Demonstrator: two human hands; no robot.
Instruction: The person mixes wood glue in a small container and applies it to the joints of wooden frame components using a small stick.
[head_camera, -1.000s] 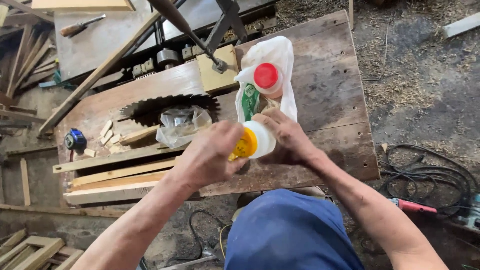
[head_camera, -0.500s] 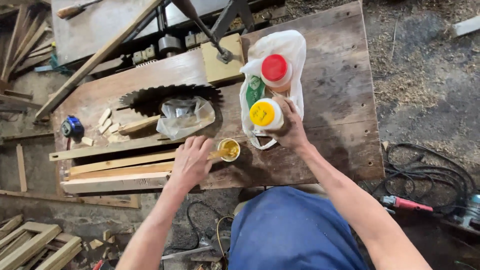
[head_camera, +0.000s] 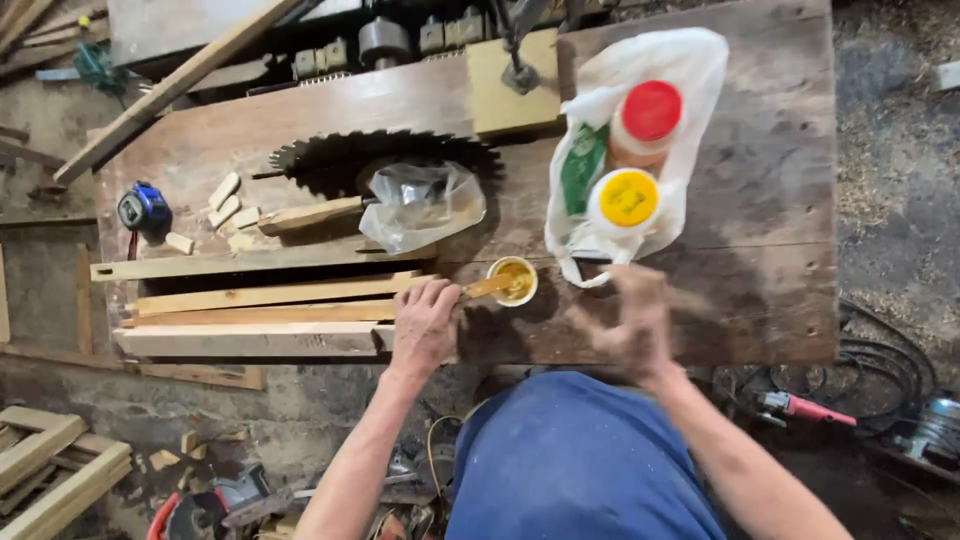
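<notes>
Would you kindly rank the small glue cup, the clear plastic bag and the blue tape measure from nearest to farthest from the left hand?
1. Glue cup, just right of the left hand.
2. Clear plastic bag, above it by the saw blade.
3. Blue tape measure, far left.

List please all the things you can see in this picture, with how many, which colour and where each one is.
small cup: 1, yellow, front middle of the workbench
stick: 1, wooden, one end in the small cup
plastic bag: 1, white, right part of the bench
bottle with yellow cap: 1, in the white bag
bottle with red cap: 1, in the white bag
saw blade: 1, dark, rising through the bench top
clear bag: 1, crumpled, beside the blade
wood strips: several, pale, front left of the bench
small wood blocks: several, left of the blade
tape measure: 1, blue and black, far left
workbench: 1, brown wood
left hand: holding the stick
right hand: blurred, over the front edge
</notes>
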